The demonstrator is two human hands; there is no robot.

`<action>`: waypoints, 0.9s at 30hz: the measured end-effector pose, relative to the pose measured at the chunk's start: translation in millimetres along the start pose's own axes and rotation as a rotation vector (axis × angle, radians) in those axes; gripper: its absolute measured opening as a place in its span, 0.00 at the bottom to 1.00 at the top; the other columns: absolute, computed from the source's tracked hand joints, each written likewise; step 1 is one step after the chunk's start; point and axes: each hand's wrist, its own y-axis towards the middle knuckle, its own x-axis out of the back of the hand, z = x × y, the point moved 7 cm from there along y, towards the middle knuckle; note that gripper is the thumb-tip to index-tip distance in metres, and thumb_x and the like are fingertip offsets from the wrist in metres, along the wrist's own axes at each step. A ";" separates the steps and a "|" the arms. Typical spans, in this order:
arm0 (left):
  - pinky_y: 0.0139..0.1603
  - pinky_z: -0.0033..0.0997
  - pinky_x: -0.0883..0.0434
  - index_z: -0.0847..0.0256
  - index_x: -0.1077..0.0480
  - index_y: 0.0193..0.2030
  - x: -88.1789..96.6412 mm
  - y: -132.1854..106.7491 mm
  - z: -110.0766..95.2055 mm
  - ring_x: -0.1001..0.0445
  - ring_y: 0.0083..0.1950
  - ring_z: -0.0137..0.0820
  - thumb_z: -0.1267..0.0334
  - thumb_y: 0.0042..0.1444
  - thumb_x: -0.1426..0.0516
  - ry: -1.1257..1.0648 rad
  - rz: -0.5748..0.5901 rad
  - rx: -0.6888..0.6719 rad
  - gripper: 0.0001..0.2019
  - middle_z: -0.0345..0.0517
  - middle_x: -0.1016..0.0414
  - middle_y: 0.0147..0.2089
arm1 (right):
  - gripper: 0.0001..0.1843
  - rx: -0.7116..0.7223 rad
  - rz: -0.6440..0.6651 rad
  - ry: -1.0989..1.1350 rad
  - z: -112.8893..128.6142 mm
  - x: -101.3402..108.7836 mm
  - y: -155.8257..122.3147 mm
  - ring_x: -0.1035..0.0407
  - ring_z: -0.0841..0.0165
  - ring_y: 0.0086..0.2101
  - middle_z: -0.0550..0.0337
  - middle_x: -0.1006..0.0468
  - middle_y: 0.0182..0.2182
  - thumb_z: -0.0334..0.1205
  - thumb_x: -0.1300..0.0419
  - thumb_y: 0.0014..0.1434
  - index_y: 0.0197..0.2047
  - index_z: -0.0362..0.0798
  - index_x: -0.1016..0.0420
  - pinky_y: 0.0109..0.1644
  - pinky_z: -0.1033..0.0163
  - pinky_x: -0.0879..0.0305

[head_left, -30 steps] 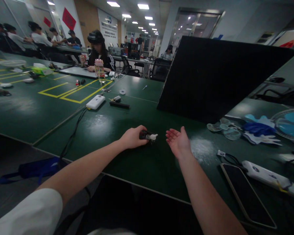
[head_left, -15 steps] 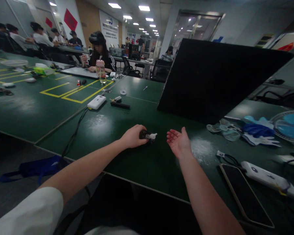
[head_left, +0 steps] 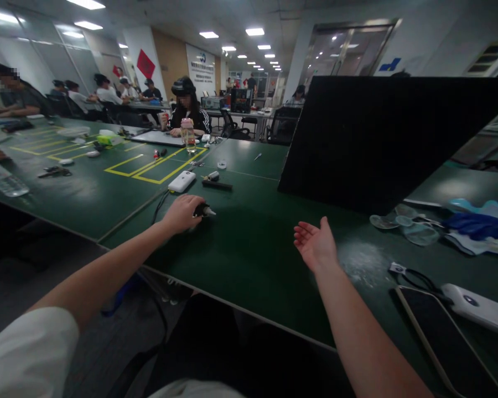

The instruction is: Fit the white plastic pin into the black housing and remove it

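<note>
My left hand [head_left: 183, 213] is closed around a small black object with a white tip [head_left: 204, 210], resting on the dark green table [head_left: 253, 243]. Off to the right, my right hand [head_left: 315, 244] lies on the table palm up, fingers spread and holding nothing. A wide gap of bare table separates the two hands.
A large black board [head_left: 377, 138] leans behind my right hand. A white power bank [head_left: 181, 181] and black bar [head_left: 217, 186] lie beyond my left hand. Blue gloves [head_left: 477, 226], clear lenses [head_left: 398, 221], a phone [head_left: 444, 337] and a white power strip [head_left: 479, 307] sit right. People sit at far tables.
My left hand has slid the small black object away to the left, widening the gap to my right hand. The view has turned left.
</note>
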 end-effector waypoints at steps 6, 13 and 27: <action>0.72 0.56 0.55 0.52 0.29 0.55 9.8 -8.5 6.1 0.40 0.69 0.48 0.70 0.48 0.41 0.126 0.062 -0.255 0.24 0.51 0.30 0.62 | 0.33 0.001 0.027 0.020 5.1 -4.9 -5.8 0.27 0.62 0.34 0.53 0.21 0.39 0.71 0.53 0.60 0.42 0.51 0.24 0.33 0.56 0.31; 0.63 0.49 0.36 0.59 0.33 0.57 9.7 -10.2 67.7 0.30 0.60 0.49 0.62 0.53 0.41 0.092 -0.259 0.273 0.23 0.59 0.28 0.58 | 0.30 0.012 0.050 0.091 10.3 -10.3 -16.9 0.29 0.64 0.32 0.55 0.21 0.36 0.69 0.45 0.56 0.40 0.50 0.22 0.31 0.59 0.34; 0.55 0.43 0.30 0.61 0.44 0.62 -54.2 28.2 55.7 0.23 0.54 0.46 0.49 0.60 0.43 -0.355 -0.180 0.600 0.28 0.61 0.25 0.55 | 0.31 0.010 0.056 0.107 11.0 -9.5 -18.0 0.30 0.64 0.31 0.55 0.21 0.34 0.70 0.47 0.57 0.38 0.50 0.22 0.30 0.59 0.35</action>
